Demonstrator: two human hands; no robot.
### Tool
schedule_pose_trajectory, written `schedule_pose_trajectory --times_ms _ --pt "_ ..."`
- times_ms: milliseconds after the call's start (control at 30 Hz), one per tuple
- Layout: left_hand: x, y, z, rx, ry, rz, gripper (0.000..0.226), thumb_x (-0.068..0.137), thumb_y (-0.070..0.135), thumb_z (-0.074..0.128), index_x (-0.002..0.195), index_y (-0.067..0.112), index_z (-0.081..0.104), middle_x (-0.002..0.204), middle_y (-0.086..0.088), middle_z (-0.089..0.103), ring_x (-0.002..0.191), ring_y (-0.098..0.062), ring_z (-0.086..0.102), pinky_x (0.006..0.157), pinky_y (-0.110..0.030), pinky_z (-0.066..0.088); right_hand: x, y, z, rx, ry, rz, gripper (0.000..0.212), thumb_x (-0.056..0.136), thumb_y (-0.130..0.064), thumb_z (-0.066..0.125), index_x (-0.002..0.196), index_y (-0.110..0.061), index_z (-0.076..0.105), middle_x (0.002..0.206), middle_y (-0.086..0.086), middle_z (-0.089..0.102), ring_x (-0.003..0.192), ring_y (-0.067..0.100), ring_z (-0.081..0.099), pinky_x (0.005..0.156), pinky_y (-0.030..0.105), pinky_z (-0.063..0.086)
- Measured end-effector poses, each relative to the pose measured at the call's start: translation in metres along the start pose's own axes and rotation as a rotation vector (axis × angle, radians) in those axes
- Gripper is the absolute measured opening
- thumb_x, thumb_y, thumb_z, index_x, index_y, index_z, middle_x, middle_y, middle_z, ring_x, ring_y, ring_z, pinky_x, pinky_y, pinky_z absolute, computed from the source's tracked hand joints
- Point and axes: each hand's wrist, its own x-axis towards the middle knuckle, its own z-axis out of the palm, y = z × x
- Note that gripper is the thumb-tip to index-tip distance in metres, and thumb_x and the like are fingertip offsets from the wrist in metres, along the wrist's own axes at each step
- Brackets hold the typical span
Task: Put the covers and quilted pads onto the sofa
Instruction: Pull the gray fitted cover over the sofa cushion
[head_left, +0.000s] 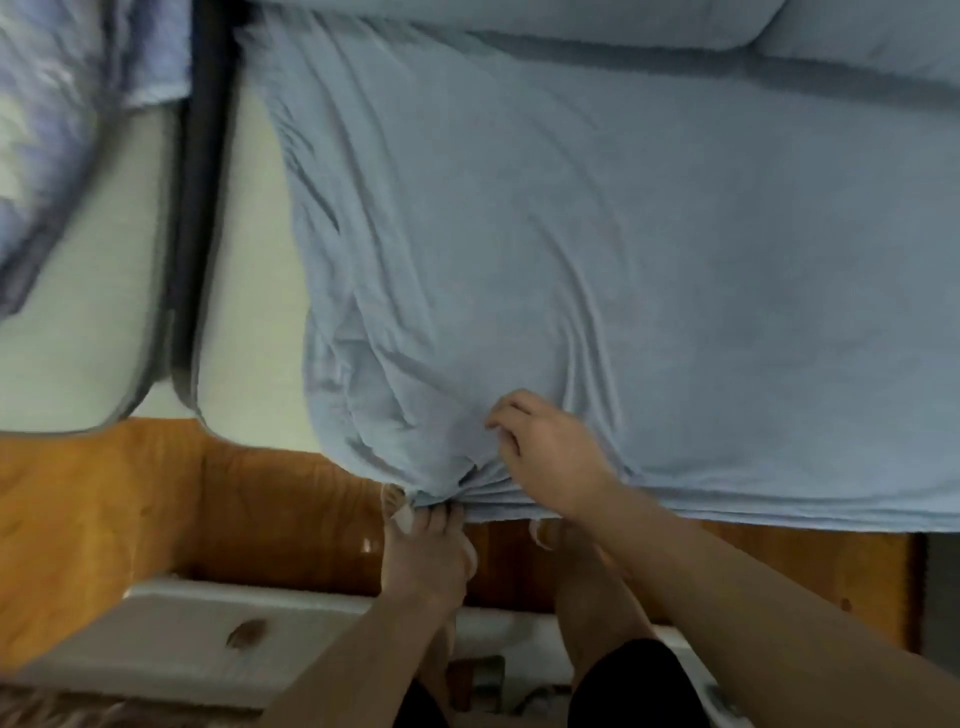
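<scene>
At front edge of cream foam seat cushion (249, 291), left hand (423, 551) pinches bunched hem of light-blue stretch fabric cover (571, 234), right hand (550, 457) grasps a fold above it; fitting step, next likely drag cover toward the bare side.

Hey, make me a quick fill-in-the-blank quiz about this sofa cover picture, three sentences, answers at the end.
1. The cover being pulled over the seat cushion is light ____ in colour.
2. The left hand grips the bunched cover at the cushion's ____ edge.
3. The sofa frame below the cushions is made of ____.

Answers: blue; front; wood
</scene>
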Motion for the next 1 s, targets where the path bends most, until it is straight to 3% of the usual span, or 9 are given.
schedule_pose_trajectory --times_ms 200,333,467,533,600,667,800,933,1000 --pt "-0.025 -0.016 0.018 0.006 0.244 0.019 0.051 0.103 0.030 0.040 0.149 0.009 0.033 0.142 -0.014 0.041 0.140 -0.035 0.028 0.118 -0.060 0.015 0.055 -0.056 0.033 -0.120 -0.265 -0.160 0.043 0.088 -0.032 0.035 0.117 -0.018 0.065 0.128 0.005 0.053 0.112 0.028 0.056 0.093 0.042 0.052" --pt "-0.041 -0.005 0.023 -0.015 0.245 0.124 0.044 0.109 0.028 0.030 0.145 0.005 0.038 0.137 -0.018 0.043 0.136 -0.038 0.029 0.119 -0.065 0.009 0.092 -0.095 0.048 -0.380 -0.269 -0.465 0.040 0.087 -0.010 0.052 0.126 -0.014 0.060 0.143 0.011 0.046 0.126 0.033 0.045 0.095 0.047 0.049" --pt "-0.047 -0.002 0.048 -0.217 0.231 0.066 0.045 0.106 0.030 0.033 0.145 0.009 0.039 0.137 -0.016 0.038 0.131 -0.034 0.030 0.105 -0.058 0.032 0.138 -0.133 0.059 -0.642 -0.345 -0.718 0.061 0.085 -0.009 0.032 0.144 -0.013 0.047 0.148 0.011 0.044 0.140 0.035 0.033 0.117 0.046 0.021" --pt "-0.048 -0.006 0.059 -0.283 0.245 0.043 0.049 0.104 0.033 0.038 0.147 0.011 0.037 0.141 -0.014 0.036 0.132 -0.033 0.029 0.098 -0.053 0.036 0.159 -0.146 0.058 -0.908 -0.483 -0.792 0.065 0.083 -0.010 0.050 0.147 -0.014 0.039 0.142 0.011 0.046 0.136 0.035 0.037 0.120 0.050 0.015" --pt "-0.047 -0.009 0.064 -0.289 0.271 0.036 0.055 0.102 0.035 0.043 0.151 0.010 0.033 0.147 -0.014 0.033 0.136 -0.034 0.027 0.101 -0.052 0.036 0.171 -0.157 0.050 -1.009 -0.510 -0.906 0.052 0.071 -0.005 0.067 0.122 -0.010 0.057 0.110 0.012 0.061 0.109 0.035 0.056 0.111 0.052 0.033" --pt "-0.048 -0.010 0.064 -0.270 0.301 0.044 0.062 0.101 0.038 0.048 0.153 0.008 0.031 0.150 -0.016 0.030 0.140 -0.035 0.025 0.107 -0.054 0.033 0.173 -0.166 0.033 -0.885 -0.397 -1.032 0.028 0.064 0.000 0.061 0.091 -0.007 0.060 0.080 0.012 0.058 0.078 0.033 0.058 0.085 0.045 0.049" --pt "-0.050 -0.004 0.063 -0.296 0.359 0.055 0.051 0.104 0.028 0.043 0.149 0.007 0.033 0.147 -0.018 0.033 0.139 -0.034 0.027 0.110 -0.056 0.029 0.141 -0.119 -0.025 -0.685 -0.255 -1.071 0.016 0.075 -0.003 0.046 0.083 -0.006 0.060 0.079 0.014 0.052 0.074 0.031 0.050 0.070 0.040 0.038" --pt "-0.051 0.006 0.061 -0.270 0.446 0.193 0.041 0.105 0.020 0.039 0.142 0.004 0.042 0.138 -0.020 0.042 0.132 -0.035 0.036 0.102 -0.050 0.038 0.115 -0.019 -0.089 -0.980 -0.367 -0.927 0.013 0.067 -0.005 0.069 0.078 -0.009 0.066 0.090 0.014 0.058 0.078 0.034 0.055 0.072 0.043 0.048" --pt "-0.050 0.013 0.057 -0.235 0.505 0.259 0.037 0.103 0.018 0.038 0.134 0.004 0.051 0.126 -0.018 0.050 0.122 -0.034 0.044 0.094 -0.046 0.043 0.111 0.001 -0.099 -1.025 -0.392 -0.787 0.013 0.064 -0.003 0.066 0.077 -0.007 0.068 0.096 0.015 0.062 0.081 0.035 0.055 0.071 0.044 0.051"
